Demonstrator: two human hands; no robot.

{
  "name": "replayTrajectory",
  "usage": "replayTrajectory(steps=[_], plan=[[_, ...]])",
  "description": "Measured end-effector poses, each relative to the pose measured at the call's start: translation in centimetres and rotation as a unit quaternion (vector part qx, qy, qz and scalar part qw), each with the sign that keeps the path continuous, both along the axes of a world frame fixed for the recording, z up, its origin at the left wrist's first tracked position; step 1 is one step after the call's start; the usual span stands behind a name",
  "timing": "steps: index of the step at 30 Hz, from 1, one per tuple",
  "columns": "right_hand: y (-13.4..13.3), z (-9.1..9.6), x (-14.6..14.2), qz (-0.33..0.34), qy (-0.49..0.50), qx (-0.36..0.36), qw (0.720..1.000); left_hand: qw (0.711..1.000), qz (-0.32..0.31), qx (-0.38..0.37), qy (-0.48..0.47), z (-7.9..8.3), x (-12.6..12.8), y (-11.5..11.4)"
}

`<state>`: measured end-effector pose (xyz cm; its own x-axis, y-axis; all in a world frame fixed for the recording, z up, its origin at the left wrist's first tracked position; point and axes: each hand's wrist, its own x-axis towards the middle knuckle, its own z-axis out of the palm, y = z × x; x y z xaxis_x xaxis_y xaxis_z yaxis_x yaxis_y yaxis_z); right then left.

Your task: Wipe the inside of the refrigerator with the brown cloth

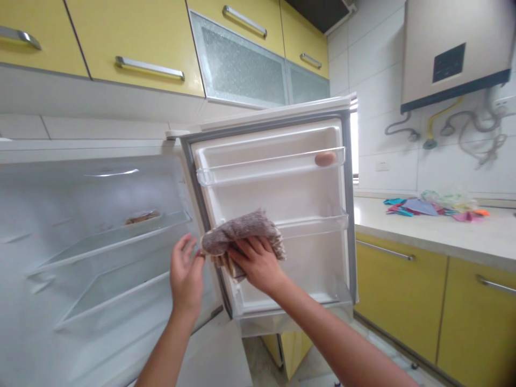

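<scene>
My right hand [258, 264] grips a brownish-grey cloth [242, 232] and holds it against the inner side of the open fridge door [278, 199], level with the middle door shelf [318, 221]. My left hand [186, 275] is raised beside the cloth's left end, fingers apart, its fingertips touching the cloth near the door's hinge edge. A single egg [324, 158] lies in the top door shelf. The fridge's white interior [92, 236] opens to the left with clear glass shelves.
A brown item [142, 217] lies on the upper glass shelf inside. Yellow wall cabinets [133, 43] hang overhead. To the right, a pale countertop [435, 231] carries colourful cloths [435, 207] over yellow base cabinets. A water heater [455, 48] is on the tiled wall.
</scene>
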<state>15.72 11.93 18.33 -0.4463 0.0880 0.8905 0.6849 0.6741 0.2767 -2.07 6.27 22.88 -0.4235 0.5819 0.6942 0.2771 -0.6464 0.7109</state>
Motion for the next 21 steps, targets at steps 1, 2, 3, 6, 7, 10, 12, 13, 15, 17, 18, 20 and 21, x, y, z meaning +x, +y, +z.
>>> replayTrajectory(steps=[1,2,3,6,7,10,12,13,15,17,18,20,21], plan=[[-0.1,1.1,-0.7,0.024,-0.046,-0.006,0.999,0.996,0.072,0.045,0.01,-0.3,0.0,-0.5],[-0.3,2.2,-1.3,0.048,-0.093,-0.005,0.995,0.986,0.135,0.088,0.04,-0.6,0.1,-1.1],[-0.5,3.3,-1.6,0.07,-0.137,0.001,0.988,0.972,0.181,0.123,0.088,-0.9,0.1,-1.8],[-0.8,6.3,-2.1,0.117,-0.237,0.021,0.964,0.916,0.259,0.156,0.265,-2.1,0.6,-3.2],[-0.8,7.1,-2.1,0.123,-0.257,0.023,0.958,0.9,0.27,0.149,0.31,-2.4,0.8,-3.4],[-0.6,8.9,-1.9,0.128,-0.3,0.027,0.945,0.901,0.232,0.091,0.355,-3.2,1.3,-2.7],[-0.7,9.6,-1.3,0.125,-0.309,0.03,0.942,0.928,0.172,0.038,0.329,-3.6,1.7,-1.7],[-0.7,9.7,-0.9,0.119,-0.302,0.032,0.945,0.941,0.138,0.014,0.309,-3.7,1.8,-1.1],[-1.0,9.8,0.2,0.1,-0.267,0.032,0.958,0.964,0.063,-0.029,0.257,-3.7,2.1,-0.1],[-1.5,9.5,1.6,0.078,-0.218,0.02,0.973,0.978,0.0,-0.07,0.197,-3.3,2.3,0.8],[-1.7,9.2,2.4,0.069,-0.196,0.01,0.978,0.981,-0.013,-0.088,0.17,-2.9,2.4,1.2],[-2.0,8.4,4.1,0.05,-0.161,-0.019,0.986,0.984,0.005,-0.103,0.143,-2.0,2.7,2.0],[-2.2,8.0,5.1,0.039,-0.146,-0.034,0.988,0.983,0.022,-0.092,0.156,-1.5,2.8,2.4]])
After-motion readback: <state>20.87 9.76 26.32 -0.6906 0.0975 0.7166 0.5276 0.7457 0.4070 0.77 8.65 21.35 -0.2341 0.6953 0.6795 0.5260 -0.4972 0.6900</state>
